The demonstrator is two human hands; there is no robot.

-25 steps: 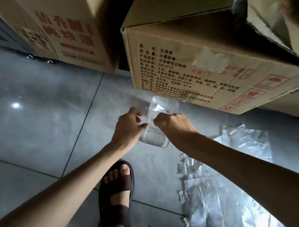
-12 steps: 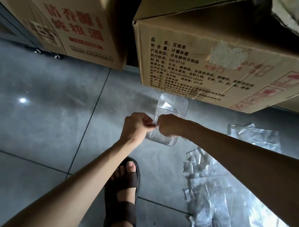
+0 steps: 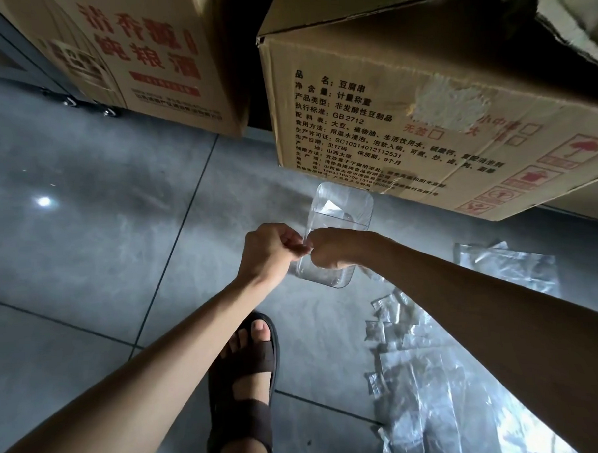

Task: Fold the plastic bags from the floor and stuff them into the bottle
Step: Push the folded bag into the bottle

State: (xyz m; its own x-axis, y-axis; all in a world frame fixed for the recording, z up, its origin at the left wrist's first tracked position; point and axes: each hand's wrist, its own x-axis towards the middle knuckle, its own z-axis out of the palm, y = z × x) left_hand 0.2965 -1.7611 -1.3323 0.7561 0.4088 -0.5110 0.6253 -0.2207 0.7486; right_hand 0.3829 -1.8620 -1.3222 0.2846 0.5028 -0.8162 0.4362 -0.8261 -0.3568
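A clear plastic bottle [image 3: 341, 207] with a squarish body stands on the grey floor in front of a cardboard box. Above its near side my left hand [image 3: 269, 253] and my right hand [image 3: 336, 247] meet, fingers curled, both pinching a small folded clear plastic bag [image 3: 305, 248]; little of it shows between the fingertips. A heap of clear plastic bags [image 3: 424, 375] lies on the floor at lower right, partly hidden by my right forearm. One larger flat bag [image 3: 508, 265] lies farther right.
Two big printed cardboard boxes stand behind: one at upper left [image 3: 139, 55], one at upper right [image 3: 422, 111] overhanging the bottle. My foot in a brown sandal [image 3: 246, 376] rests on the grey tile floor [image 3: 85, 218] below the hands.
My hands have drawn closer together and the fingertips now meet over the bottle's near side. The view has shifted slightly toward the boxes.
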